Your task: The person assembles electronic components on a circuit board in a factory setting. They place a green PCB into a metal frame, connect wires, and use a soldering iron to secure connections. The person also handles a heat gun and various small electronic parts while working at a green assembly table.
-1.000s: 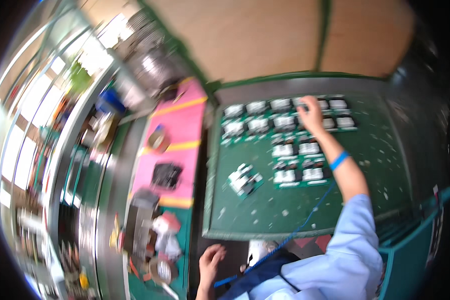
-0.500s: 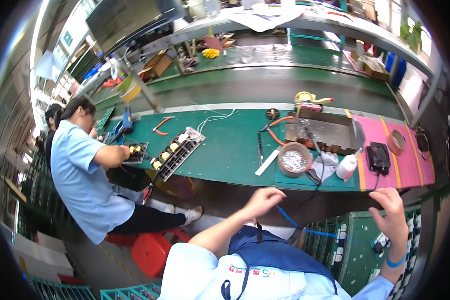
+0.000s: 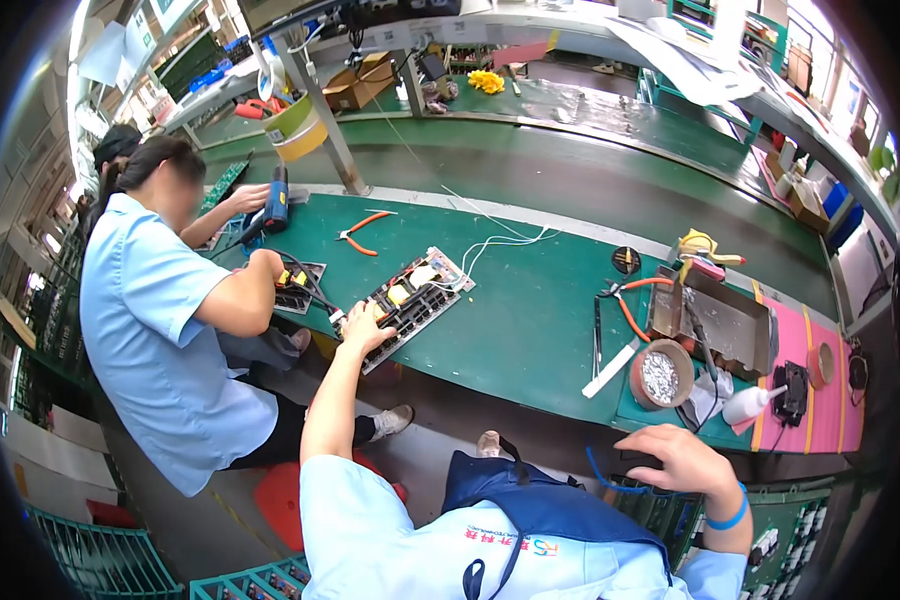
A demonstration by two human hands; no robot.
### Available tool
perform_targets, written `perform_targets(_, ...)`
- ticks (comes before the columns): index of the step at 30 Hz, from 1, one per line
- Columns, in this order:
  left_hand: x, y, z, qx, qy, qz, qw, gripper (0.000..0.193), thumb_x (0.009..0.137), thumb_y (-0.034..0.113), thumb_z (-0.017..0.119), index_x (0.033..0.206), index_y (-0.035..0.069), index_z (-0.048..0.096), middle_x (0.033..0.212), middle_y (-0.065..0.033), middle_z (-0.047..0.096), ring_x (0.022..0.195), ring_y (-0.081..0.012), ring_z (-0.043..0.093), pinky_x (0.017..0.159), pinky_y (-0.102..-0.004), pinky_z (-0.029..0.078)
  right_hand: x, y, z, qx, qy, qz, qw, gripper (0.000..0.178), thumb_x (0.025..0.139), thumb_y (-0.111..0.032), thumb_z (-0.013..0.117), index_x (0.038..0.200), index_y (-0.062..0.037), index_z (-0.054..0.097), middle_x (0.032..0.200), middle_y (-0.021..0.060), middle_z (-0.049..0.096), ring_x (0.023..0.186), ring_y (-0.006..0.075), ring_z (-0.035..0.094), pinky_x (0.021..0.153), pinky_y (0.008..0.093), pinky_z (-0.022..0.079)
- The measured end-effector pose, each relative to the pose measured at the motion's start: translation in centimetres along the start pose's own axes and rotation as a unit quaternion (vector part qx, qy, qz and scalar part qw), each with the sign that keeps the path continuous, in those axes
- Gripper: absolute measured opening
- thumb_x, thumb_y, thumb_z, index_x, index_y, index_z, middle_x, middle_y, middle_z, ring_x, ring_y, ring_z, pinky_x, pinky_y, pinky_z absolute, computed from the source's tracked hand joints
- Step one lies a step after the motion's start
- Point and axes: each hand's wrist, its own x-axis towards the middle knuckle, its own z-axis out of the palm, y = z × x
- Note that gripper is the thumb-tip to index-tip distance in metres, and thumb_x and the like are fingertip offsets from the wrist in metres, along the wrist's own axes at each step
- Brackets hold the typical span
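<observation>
My left hand (image 3: 367, 330) is at the near end of a long circuit board (image 3: 438, 300) with yellow and black parts, its fingers curled over the parts there. The hand covers that end, and white wires trail from the far end. My right hand (image 3: 675, 458) is in the air before the table's front edge, fingers loosely bent and apart from the thumb, with nothing seen in it. A blue wrist strap (image 3: 727, 510) circles that wrist, and a blue cord (image 3: 602, 473) runs beside the hand.
Orange-handled pliers (image 3: 368, 234) lie beyond the board. Rightward are orange-handled cutters (image 3: 625, 305), a bowl of small metal pieces (image 3: 660, 377), a metal tray (image 3: 725, 325) and a white bottle (image 3: 748, 405). At left, a co-worker (image 3: 160, 330) handles another board and a blue tool (image 3: 276, 203).
My left hand has moved left and forward from before the table onto the circuit board. My right hand has come lower and leftward. The view has shifted left; the co-worker's hand is now at the blue tool.
</observation>
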Motion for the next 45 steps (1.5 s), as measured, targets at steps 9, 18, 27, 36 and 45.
perform_targets(9,2.4,-4.2,1.6,-0.093,0.024,0.161,0.982,0.069,0.057,0.031,0.069,0.116,0.007,0.043,0.116,-0.0154,0.043,0.108,-0.0303,0.038,0.092,-0.0388,0.03,22.9,8.6,5.0,0.487,-0.02,0.123,0.865,0.029,0.08,-0.019,0.057,0.104,-0.0024,0.054,0.096,0.0063,0.057,0.087,0.0121,0.052,0.076,0.0253,0.043)
perform_targets(18,2.3,-3.2,1.1,-0.062,0.024,0.125,0.99,0.075,0.054,0.016,0.069,0.121,0.008,0.036,0.11,-0.012,0.045,0.103,-0.0278,0.04,0.091,-0.0381,0.03,40.7,14.4,9.6,0.703,0.196,0.28,0.623,0.045,0.082,-0.028,0.052,0.118,-0.0036,0.039,0.108,0.016,0.05,0.099,0.0221,0.049,0.083,0.0325,0.04)
perform_targets(27,2.3,-2.8,1.7,-0.101,0.082,0.107,0.986,0.069,0.053,0.019,0.073,0.114,0.008,0.044,0.099,-0.0095,0.047,0.099,-0.0264,0.043,0.088,-0.0377,0.032,39.8,12.0,6.4,0.58,0.219,0.085,0.78,0.022,0.09,-0.021,0.037,0.089,-0.0017,0.048,0.055,-0.003,0.038,0.048,0.0071,0.034,0.051,0.0247,0.037)
perform_targets(36,-3.0,5.1,3.0,-0.156,0.063,0.22,0.961,0.059,0.051,0.011,0.069,0.106,0.011,0.048,0.097,-0.0093,0.05,0.095,-0.0266,0.046,0.081,-0.0371,0.035,28.2,5.9,0.7,0.402,0.179,-0.04,0.897,0.027,0.09,-0.025,0.038,0.082,-0.0011,0.049,0.052,-0.0037,0.034,0.047,0.0052,0.032,0.048,0.0196,0.031)
perform_targets(45,-5.5,11.4,4.5,-0.22,-0.009,0.27,0.937,0.058,0.054,0.015,0.07,0.106,0.007,0.048,0.103,-0.0142,0.048,0.1,-0.03,0.044,0.085,-0.0398,0.034,21.2,7.8,-0.9,0.28,0.164,0.026,0.946,0.023,0.089,-0.02,0.04,0.085,-0.0008,0.052,0.056,-0.0025,0.035,0.052,0.0049,0.031,0.047,0.0209,0.026)
